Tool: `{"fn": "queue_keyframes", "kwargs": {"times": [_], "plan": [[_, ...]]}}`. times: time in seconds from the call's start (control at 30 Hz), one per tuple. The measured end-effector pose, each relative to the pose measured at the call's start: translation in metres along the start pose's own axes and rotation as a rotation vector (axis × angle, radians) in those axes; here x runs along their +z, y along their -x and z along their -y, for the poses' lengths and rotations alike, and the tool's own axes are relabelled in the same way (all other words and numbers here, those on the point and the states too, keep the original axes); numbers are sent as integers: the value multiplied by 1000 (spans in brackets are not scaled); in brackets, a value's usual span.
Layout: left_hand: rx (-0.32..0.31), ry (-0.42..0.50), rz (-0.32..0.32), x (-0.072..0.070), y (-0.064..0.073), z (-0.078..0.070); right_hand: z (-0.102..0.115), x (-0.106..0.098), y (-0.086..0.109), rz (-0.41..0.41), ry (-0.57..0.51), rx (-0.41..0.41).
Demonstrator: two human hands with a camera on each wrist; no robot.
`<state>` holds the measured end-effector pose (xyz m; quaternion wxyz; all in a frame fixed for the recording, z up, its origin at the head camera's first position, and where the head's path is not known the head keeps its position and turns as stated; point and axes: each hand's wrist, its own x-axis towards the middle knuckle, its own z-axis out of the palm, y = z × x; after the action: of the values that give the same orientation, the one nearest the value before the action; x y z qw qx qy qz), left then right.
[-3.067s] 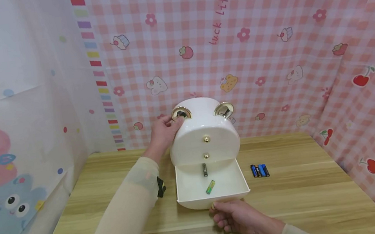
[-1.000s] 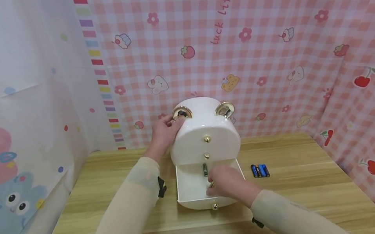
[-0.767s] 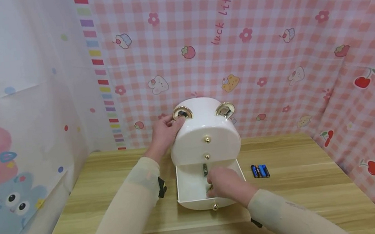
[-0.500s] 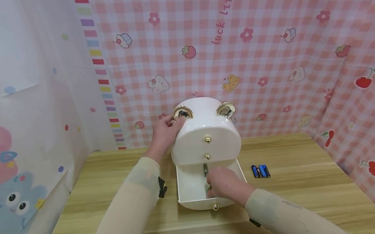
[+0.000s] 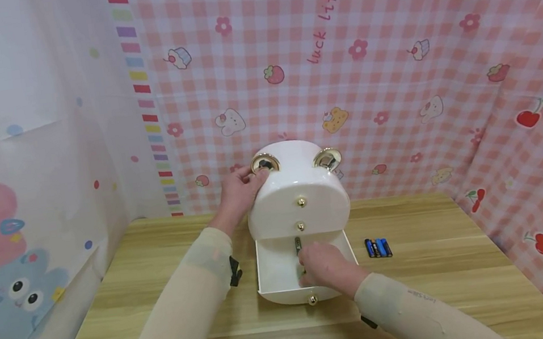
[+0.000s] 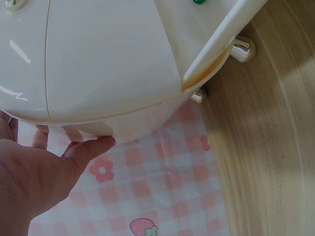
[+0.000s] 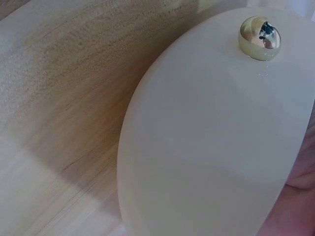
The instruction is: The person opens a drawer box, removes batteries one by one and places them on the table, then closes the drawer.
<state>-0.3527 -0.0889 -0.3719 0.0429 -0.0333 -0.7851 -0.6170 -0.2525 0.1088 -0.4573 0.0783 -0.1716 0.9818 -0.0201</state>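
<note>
A white storage box (image 5: 294, 186) with gold knobs and two gold rings on top stands on the table. Its bottom drawer (image 5: 278, 277) is pulled out. My left hand (image 5: 238, 191) rests on the box's left side, just under the left ring; in the left wrist view, fingertips of my left hand (image 6: 42, 172) touch the side wall. Inside the drawer, my right hand (image 5: 327, 265) pinches a green battery, almost wholly hidden by the fingers. Behind those fingers lies a dark battery (image 5: 298, 245). The right wrist view shows mostly the drawer front (image 7: 211, 128) and its gold knob (image 7: 260, 38).
Several blue and black batteries (image 5: 378, 247) lie side by side to the right of the box on the wooden table (image 5: 428, 263). Close behind the box hangs a pink checked cloth (image 5: 378, 81); a white printed cloth (image 5: 46, 182) hangs at the left.
My right hand has left the drawer knob and reached into the drawer, where it takes hold of the green battery. The left hand stays at the box's side.
</note>
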Motion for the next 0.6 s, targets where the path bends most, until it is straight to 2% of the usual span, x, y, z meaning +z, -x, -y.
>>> {"fn": "queue_keyframes", "kwargs": {"times": [0.6], "plan": [[15, 0, -1, 0, 2, -1, 0, 2, -2, -25, 58, -26]]}}
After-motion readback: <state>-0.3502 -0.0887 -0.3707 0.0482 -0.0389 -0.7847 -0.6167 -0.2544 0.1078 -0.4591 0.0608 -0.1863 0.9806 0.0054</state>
